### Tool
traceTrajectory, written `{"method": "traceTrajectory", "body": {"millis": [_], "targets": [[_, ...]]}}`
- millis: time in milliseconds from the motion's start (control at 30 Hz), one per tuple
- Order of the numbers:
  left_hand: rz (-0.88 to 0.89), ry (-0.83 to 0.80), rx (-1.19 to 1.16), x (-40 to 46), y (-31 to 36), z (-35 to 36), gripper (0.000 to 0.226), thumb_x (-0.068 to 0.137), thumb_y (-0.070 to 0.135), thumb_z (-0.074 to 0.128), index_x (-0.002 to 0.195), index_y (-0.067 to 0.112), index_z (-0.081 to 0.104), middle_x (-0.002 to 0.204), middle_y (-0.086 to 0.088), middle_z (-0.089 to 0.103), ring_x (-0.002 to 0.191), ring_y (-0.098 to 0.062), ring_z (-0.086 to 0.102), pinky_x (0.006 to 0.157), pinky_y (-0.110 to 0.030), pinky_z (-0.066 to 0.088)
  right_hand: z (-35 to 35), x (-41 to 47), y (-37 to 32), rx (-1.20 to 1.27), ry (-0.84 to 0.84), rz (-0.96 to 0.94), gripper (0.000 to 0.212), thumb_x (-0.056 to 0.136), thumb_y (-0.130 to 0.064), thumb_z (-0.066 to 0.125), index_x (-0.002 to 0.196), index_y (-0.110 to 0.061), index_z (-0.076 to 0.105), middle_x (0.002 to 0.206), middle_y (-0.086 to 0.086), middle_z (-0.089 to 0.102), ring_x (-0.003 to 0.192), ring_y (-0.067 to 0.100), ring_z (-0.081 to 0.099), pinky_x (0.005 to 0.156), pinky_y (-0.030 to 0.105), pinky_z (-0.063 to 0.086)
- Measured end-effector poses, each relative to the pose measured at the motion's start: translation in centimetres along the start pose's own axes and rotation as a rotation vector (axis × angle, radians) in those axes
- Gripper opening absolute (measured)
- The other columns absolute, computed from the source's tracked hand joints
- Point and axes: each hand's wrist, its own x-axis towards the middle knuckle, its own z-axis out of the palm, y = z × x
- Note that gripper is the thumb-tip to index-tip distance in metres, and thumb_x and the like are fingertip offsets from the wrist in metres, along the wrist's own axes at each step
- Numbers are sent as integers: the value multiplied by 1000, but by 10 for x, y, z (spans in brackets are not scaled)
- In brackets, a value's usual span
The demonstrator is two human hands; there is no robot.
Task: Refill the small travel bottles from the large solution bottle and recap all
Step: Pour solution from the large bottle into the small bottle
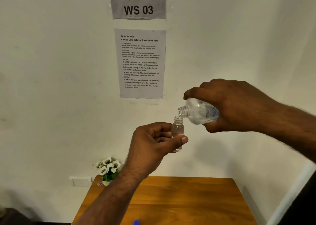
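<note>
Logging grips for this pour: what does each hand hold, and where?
Left hand pinches the small travel bottle at its lower body; right hand grips the tilted large solution bottle round its body.

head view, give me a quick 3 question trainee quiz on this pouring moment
1. True or false: the small travel bottle still has its cap on.
2. Which hand tilts the large solution bottle? A) left hand B) right hand
3. What stands at the back left corner of the wooden table?

Key: 1. false, its neck is open under the large bottle's mouth. 2. B. 3. a small pot of white flowers.
</note>
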Motion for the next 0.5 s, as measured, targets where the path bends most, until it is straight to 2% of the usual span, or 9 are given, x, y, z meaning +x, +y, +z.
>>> {"method": "traceTrajectory", "body": {"millis": [133, 233, 367, 500], "targets": [[8, 6, 4, 0, -4, -2, 30, 64, 27, 87, 93, 21, 82, 83, -8, 81, 72, -28, 79, 62, -27, 63, 5, -1, 0, 35, 17, 9, 76, 61, -46, 72, 130, -46, 41, 102, -17, 61, 87, 15, 57, 59, 27, 43], [17, 4, 5, -1, -9, -4, 31, 65, 28, 87, 95, 20, 82, 84, -8, 81, 73, -28, 79, 63, -28, 64, 13, -4, -3, 113, 20, 48, 77, 61, -49, 74, 130, -47, 40, 102, -18, 61, 88, 13, 56, 63, 30, 49], [21, 4, 21, -3, -18, -9, 31, 70, 22, 88, 100, 14, 82, 85, -9, 81, 74, -29, 79, 66, -34, 65, 32, -9, -12, 283, 52, 120, 75, 63, -53, 75, 129, -49, 42, 107, -19, 62, 90, 10, 59, 71, 35, 55], [12, 12, -1, -10, -28, -17, 29, 72, 16, 88, 100, 9, 81, 86, -13, 81, 75, -35, 78, 66, -36, 65, 63, -18, -29, 539, 125, 201, 74, 61, -52, 80, 127, -47, 47, 110, -22, 62, 87, 7, 61, 74, 28, 55]]}}
